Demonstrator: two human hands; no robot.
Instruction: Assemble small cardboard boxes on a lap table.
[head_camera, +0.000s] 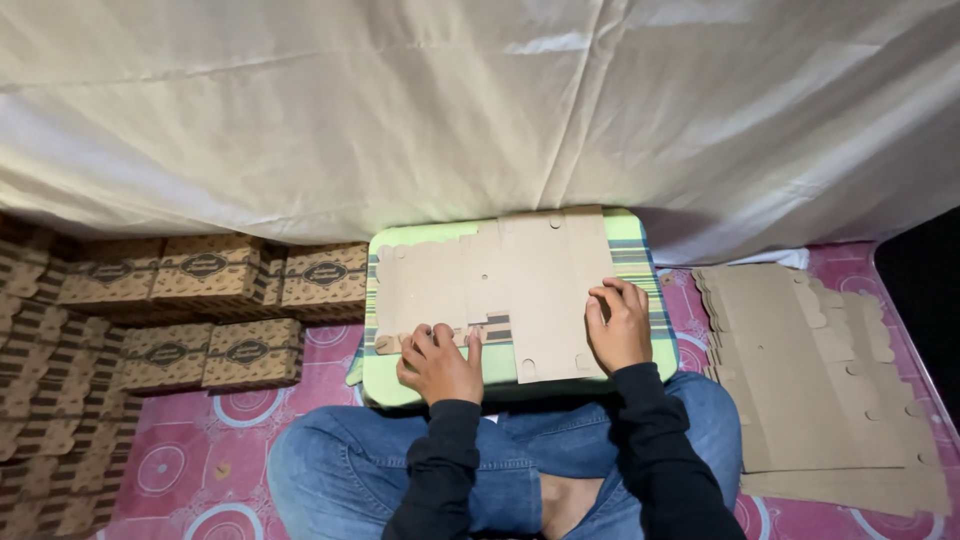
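- Fingers (628, 296) of the right hand (618, 325) lie spread and flat on an unfolded cardboard box blank (520, 280), gripping nothing
- Left hand (438, 362) presses its curled fingers on the blank's near-left flap
- Blank rests on a green lap tray (425, 385) over crossed legs; it looks light, stiff yet bendable at creases, best taken by its edges
- Folded boxes (205, 275) stack left, flat blanks (810, 370) right

Home box-folding spot — stacked cartons (205, 275)
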